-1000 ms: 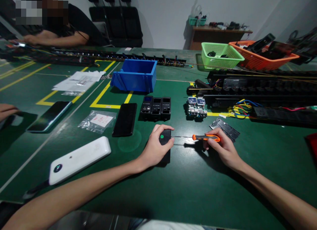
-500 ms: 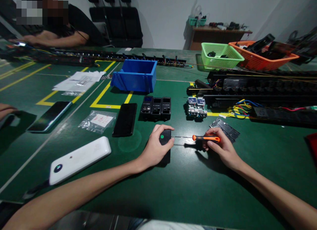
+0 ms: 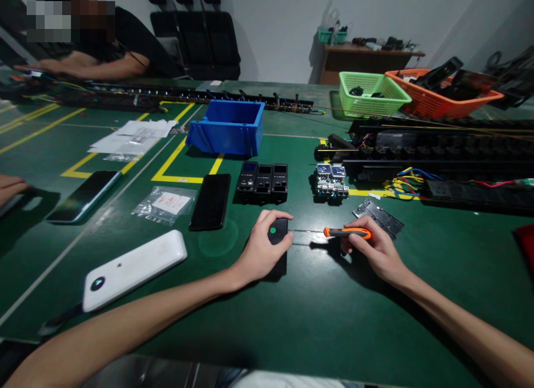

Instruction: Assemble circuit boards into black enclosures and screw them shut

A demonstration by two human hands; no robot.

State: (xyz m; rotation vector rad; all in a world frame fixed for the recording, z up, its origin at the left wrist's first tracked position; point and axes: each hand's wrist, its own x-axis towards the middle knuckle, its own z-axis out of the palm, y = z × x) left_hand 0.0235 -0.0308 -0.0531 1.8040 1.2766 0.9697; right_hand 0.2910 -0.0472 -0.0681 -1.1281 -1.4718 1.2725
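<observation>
- Apparently parked, a white device (image 3: 137, 268) lies slantwise beyond the left forearm, out of the hands' way.
- Next, a plastic bag (image 3: 164, 204) and a dark phone (image 3: 211, 201) lie flat, apart from the hands, perhaps for the same reason.
- Three black modules (image 3: 262, 182) sit side by side beyond the left hand, likely grouped as like parts.
- The left hand (image 3: 262, 246) grips a black case (image 3: 280, 232) low over the green table (image 3: 325, 321), thumb and fingers wrapped around it, presumably to brace it against the tool.
- The screwdriver (image 3: 334, 232) points level at the case's right side, passing between thumb and forefinger; whether its tip is seated is too small to tell.
- Two circuit boards (image 3: 331, 182) stand together beyond it, seemingly within reach.
- The right hand (image 3: 377, 251) is closed on the handle's rear, a hold suited to turning.
- Just beyond, a black plate (image 3: 384, 218) lies flat, partly hidden.
</observation>
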